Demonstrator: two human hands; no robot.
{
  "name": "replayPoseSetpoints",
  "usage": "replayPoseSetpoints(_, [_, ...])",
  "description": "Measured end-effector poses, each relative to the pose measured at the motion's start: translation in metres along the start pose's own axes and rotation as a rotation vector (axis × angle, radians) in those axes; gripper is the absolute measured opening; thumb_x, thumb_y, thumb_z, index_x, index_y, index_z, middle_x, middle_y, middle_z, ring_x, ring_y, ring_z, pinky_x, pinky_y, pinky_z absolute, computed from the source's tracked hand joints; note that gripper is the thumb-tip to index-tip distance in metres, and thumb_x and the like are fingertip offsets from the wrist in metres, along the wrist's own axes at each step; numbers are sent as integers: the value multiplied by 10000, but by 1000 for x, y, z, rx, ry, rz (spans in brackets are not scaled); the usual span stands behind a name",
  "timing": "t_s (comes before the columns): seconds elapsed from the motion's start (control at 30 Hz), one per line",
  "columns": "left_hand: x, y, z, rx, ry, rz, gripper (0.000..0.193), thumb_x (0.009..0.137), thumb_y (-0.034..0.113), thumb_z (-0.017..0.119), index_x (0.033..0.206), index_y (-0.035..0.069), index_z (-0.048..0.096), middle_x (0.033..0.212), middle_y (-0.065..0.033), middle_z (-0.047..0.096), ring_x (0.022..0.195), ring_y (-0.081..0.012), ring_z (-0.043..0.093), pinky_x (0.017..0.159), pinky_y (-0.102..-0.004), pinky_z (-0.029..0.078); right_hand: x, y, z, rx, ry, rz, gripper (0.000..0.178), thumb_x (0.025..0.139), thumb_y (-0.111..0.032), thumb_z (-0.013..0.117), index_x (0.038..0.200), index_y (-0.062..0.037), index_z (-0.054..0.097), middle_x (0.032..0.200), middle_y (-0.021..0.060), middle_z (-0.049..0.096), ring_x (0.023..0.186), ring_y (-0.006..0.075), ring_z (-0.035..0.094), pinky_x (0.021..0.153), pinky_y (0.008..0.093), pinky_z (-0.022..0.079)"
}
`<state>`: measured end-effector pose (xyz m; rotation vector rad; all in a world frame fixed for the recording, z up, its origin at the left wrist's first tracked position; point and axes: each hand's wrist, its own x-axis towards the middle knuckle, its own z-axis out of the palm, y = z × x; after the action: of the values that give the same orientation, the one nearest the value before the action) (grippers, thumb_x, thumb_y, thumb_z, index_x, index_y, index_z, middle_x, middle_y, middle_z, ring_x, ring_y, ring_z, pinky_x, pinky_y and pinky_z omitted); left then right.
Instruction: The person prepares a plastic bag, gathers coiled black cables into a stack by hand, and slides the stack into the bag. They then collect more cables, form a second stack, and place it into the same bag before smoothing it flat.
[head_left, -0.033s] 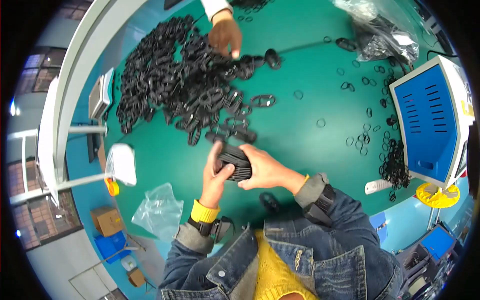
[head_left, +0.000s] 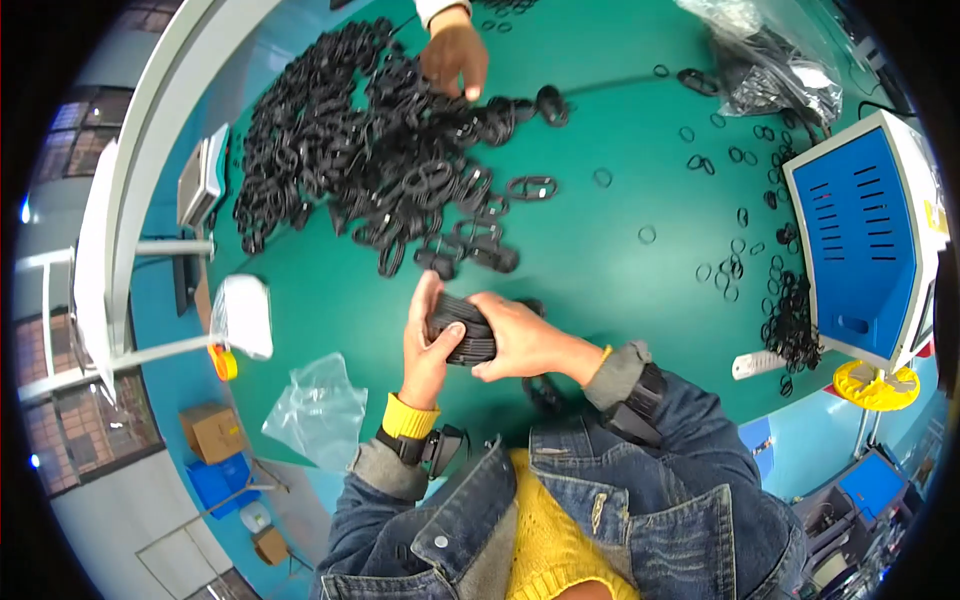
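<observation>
Both my hands are closed around a bundle of black coiled cables (head_left: pixel 463 328), its loops packed side by side like a stack. My left hand (head_left: pixel 428 345) presses it from the left, thumb across the near face. My right hand (head_left: pixel 515 335) grips the other side. A dark cable coil (head_left: pixel 543 393) lies under my right wrist, partly hidden. Just beyond my fingers spreads a large heap of black coiled cables (head_left: pixel 340 150), with a few coils (head_left: pixel 492 256) at its near edge. A co-worker's hand (head_left: pixel 456 62) rests on the far side of the heap.
Small black rings (head_left: pixel 730 267) lie scattered over the green table (head_left: pixel 620 290), bunched beside a blue-and-white box-shaped device (head_left: pixel 855 240). A clear plastic bag (head_left: pixel 318 408) sits at left, a filled bag (head_left: pixel 775 75) at far right. Yellow tape (head_left: pixel 224 362) hangs by the left edge.
My hands and the bundle have shifted slightly left and nearer to me. A dark coil now shows just beyond my right hand. The co-worker's hand stays by the heap.
</observation>
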<state>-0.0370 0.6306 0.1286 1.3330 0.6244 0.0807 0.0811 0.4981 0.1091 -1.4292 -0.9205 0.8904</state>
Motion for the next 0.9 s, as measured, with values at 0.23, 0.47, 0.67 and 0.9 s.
replayPoseSetpoints(0.23, [-57, -79, -70, 396, 156, 290, 393, 856, 92, 501, 1236, -6, 474, 1304, -166, 448, 1184, -271, 451, 996, -366, 342, 2, 47, 98, -118, -300, 29, 670, 532, -213, 731, 1080, 24, 428, 998, 202, 507, 919, 361, 524, 794, 416, 441])
replayPoseSetpoints(0.47, [-68, -126, -85, 595, 328, 413, 368, 906, 170, 402, 1230, 16, 485, 1351, -209, 393, 1254, -337, 378, 1033, -411, 288, -6, 51, 130, -742, -233, -108, 769, 557, -246, 726, 1186, 47, 395, 1226, 214, 417, 1070, 380, 442, 904, 434, 403])
replayPoseSetpoints(0.67, [-51, -121, -90, 727, 202, 464, 435, 915, 237, 368, 1283, 12, 426, 1372, -223, 352, 1274, -372, 330, 1045, -421, 265, -24, 46, 142, -697, 21, -53, 792, 638, -309, 690, 1264, 43, 356, 1312, 242, 352, 1166, 410, 384, 980, 458, 342])
replayPoseSetpoints(0.9, [-50, -133, -77, 575, 247, 543, 430, 904, 231, 391, 1276, 18, 431, 1366, -214, 358, 1266, -372, 336, 1035, -436, 280, -22, 81, 183, -421, 499, -155, 670, 754, -299, 599, 1294, 13, 355, 1296, 248, 380, 1205, 416, 363, 1017, 469, 301])
